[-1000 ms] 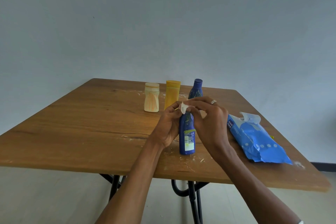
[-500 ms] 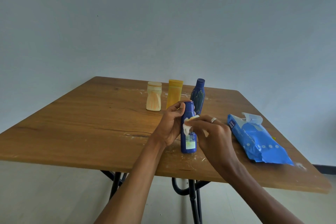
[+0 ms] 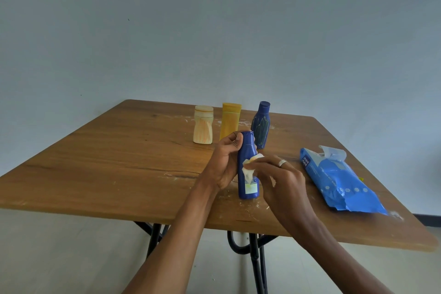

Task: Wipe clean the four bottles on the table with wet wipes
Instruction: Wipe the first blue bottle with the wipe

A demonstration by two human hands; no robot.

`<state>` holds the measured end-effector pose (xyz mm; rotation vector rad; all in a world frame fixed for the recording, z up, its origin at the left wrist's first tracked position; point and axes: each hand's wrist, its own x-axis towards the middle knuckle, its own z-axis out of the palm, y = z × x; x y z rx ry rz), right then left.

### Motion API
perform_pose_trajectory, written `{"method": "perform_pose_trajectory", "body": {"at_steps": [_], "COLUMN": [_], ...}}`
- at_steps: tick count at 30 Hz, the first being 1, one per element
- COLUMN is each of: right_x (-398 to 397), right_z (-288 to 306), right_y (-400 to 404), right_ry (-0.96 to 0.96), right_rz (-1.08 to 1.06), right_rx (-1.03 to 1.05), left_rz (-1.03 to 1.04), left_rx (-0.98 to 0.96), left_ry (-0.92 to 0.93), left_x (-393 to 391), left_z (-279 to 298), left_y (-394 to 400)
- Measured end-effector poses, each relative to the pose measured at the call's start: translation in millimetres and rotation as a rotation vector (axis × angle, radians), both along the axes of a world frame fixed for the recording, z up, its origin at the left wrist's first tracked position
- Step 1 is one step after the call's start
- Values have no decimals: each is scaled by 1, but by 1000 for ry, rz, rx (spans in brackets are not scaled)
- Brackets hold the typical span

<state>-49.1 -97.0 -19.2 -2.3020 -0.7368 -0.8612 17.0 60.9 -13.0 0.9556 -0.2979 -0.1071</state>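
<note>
A blue bottle with a label (image 3: 247, 184) stands upright near the table's front edge. My left hand (image 3: 224, 160) grips its upper part from the left. My right hand (image 3: 279, 179) presses a crumpled white wet wipe (image 3: 250, 167) against the bottle's middle. Behind them stand three bottles in a row: a cream one with orange streaks (image 3: 203, 124), a yellow one (image 3: 230, 120) and a dark blue one (image 3: 261, 124).
A blue pack of wet wipes (image 3: 338, 181) lies at the right with its flap open. The wooden table (image 3: 119, 162) has white smears and crumbs around the bottles. Black metal legs show under the front edge.
My right hand with the wipe has slid down from the blue bottle's cap to its middle. My left hand has shifted up to the bottle's neck.
</note>
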Motion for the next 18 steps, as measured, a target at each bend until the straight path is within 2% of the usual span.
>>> {"method": "perform_pose_trajectory", "body": {"at_steps": [5, 11, 18], "right_x": [14, 17, 27], "right_z": [14, 17, 19], "right_y": [13, 29, 13], "right_ry": [-14, -51, 76], "right_rz": [-126, -108, -166], "right_rx": [248, 167, 416], "left_rz": [-38, -65, -41], "left_rx": [8, -11, 2], "left_ry": [-18, -54, -25], "left_x": [-1, -3, 0], "left_z": [-1, 0, 0], "left_y": [0, 4, 3]}}
